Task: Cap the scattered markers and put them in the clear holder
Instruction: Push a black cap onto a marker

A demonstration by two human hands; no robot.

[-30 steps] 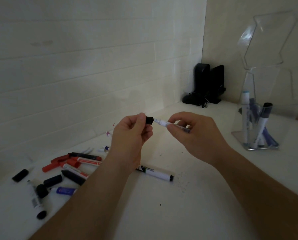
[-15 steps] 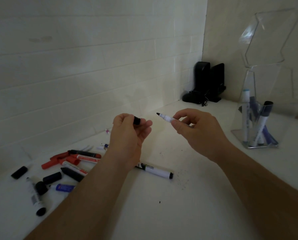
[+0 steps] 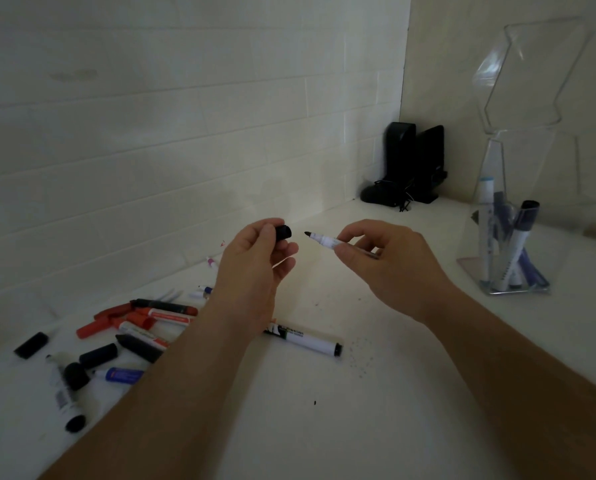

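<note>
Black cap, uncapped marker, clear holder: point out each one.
black cap [image 3: 284, 232], head view, on its open end past the left hand's fingers.
uncapped marker [image 3: 325, 240], head view, on the white barrel behind the tip.
clear holder [image 3: 546, 216], head view, on its bare front wall.

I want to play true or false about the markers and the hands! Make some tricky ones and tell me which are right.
1. The left hand pinches a small black cap. True.
2. The cap is pushed onto the thin white marker with the black tip. False: a gap separates the cap from the bare tip.
3. The right hand holds that thin marker with its tip pointing toward the cap. True.
4. The tall clear plastic holder has nothing in it. False: several markers already stand inside.
5. A white marker with a green and black label lies on the white counter below the hands. True.
</note>
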